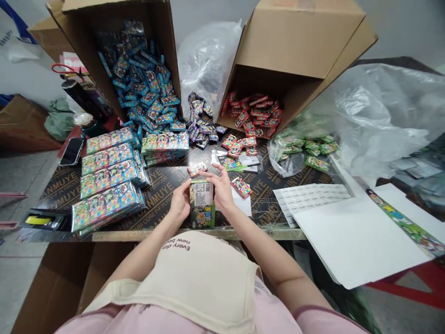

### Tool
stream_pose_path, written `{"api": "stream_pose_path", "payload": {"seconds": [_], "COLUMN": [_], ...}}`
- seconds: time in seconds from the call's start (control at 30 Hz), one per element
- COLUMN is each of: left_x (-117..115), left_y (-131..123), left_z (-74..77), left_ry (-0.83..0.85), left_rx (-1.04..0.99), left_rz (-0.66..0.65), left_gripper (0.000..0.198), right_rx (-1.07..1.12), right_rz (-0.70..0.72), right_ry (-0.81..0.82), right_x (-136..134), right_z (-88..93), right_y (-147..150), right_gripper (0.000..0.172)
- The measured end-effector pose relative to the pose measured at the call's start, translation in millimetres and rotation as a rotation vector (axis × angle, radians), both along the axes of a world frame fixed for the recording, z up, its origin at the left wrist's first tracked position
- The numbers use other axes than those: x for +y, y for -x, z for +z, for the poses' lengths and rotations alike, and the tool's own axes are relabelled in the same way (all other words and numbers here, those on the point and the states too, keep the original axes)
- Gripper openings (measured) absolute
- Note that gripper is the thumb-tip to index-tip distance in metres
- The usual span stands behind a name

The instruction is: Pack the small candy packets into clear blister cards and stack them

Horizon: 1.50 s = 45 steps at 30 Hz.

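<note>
Both of my hands hold one clear plastic bag [202,204] of small colourful packets, upright over the table's front edge. A white label shows on the bag's upper part. My left hand [180,202] grips its left side and my right hand [222,188] curls over its top right corner. A loose red packet [196,168] lies just beyond my fingers, and another red packet [241,186] lies to the right of my right hand.
Filled bags [107,185] are stacked at the left. A tipped box of blue packets [146,88] and a tipped box of red packets [255,113] stand behind, purple packets [201,123] between. Green packets [309,148] in plastic, label sheets [309,197], white board [358,236] at right. Phone [71,151] and tape dispenser [41,220] at left.
</note>
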State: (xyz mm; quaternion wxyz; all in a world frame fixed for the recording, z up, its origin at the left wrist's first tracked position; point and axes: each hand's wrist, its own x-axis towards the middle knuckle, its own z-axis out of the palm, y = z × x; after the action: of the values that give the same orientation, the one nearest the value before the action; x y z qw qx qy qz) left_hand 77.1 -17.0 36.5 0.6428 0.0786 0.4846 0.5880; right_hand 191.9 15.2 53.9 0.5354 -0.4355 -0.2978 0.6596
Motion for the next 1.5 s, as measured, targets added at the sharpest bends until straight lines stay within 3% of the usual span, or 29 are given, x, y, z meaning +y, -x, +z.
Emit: {"api": "stream_pose_path", "payload": {"seconds": [0.1,0.23,0.33,0.43,0.53,0.6,0.83,1.03,1.17,1.23,1.3,1.43,1.5], "left_x": [10,17,16,13,12,15,29,21,15,16,17,17,18], "left_y": [9,15,17,23,31,35,34,38,41,41,40,37,36], "left_z": [7.9,16.9,20.3,21.9,26.1,30.3,40.5,48.6,49.3,47.2,44.4,39.3,37.6], "left_ry": [0.043,-0.060,-0.146,-0.287,-0.404,-0.388,-0.300,-0.588,-0.809,-0.875,-0.910,-0.926,-0.921], "left_rx": [0.012,0.099,0.226,0.475,0.739,0.798,0.665,1.085,1.251,1.301,1.363,1.415,1.390], "left_rz": [-0.083,-0.171,-0.208,-0.203,-0.269,-0.333,-0.425,-0.511,-0.570,-0.611,-0.660,-0.697,-0.681], "left_gripper": [0.020,0.023,0.015,0.008,0.010,0.013,0.017,0.008,0.010,0.009,0.012,0.020,0.017], "right_rx": [0.105,0.133,0.108,-0.064,-0.246,-0.289,-0.313,-0.395,-0.492,-0.599,-0.842,-1.480,-1.555], "right_rz": [0.016,0.115,0.169,0.122,0.090,0.088,0.152,0.205,0.262,0.297,0.241,0.009,0.012], "right_ry": [0.040,0.102,0.137,-0.036,-0.219,-0.252,-0.230,-0.310,-0.473,-0.581,-0.634,-0.430,-0.343], "right_x": [-3,1,5,4,-2,-4,4,2,-6,-6,-3,3,3], "right_z": [1.8,-1.5,-4.5,-6.7,-9.4,-10.5,-2.8,-0.7,-2.4,-6.1,-15.2,-50.7,-69.5], "right_y": [-7,-15,-20,-23,-25,-28,-32,-34,-45,-58,-76,-115,-132], "right_gripper": [0.045,0.053,0.042,0.020,0.012,0.012,0.017,0.021,0.032,0.037,0.039,0.066,0.063]}}
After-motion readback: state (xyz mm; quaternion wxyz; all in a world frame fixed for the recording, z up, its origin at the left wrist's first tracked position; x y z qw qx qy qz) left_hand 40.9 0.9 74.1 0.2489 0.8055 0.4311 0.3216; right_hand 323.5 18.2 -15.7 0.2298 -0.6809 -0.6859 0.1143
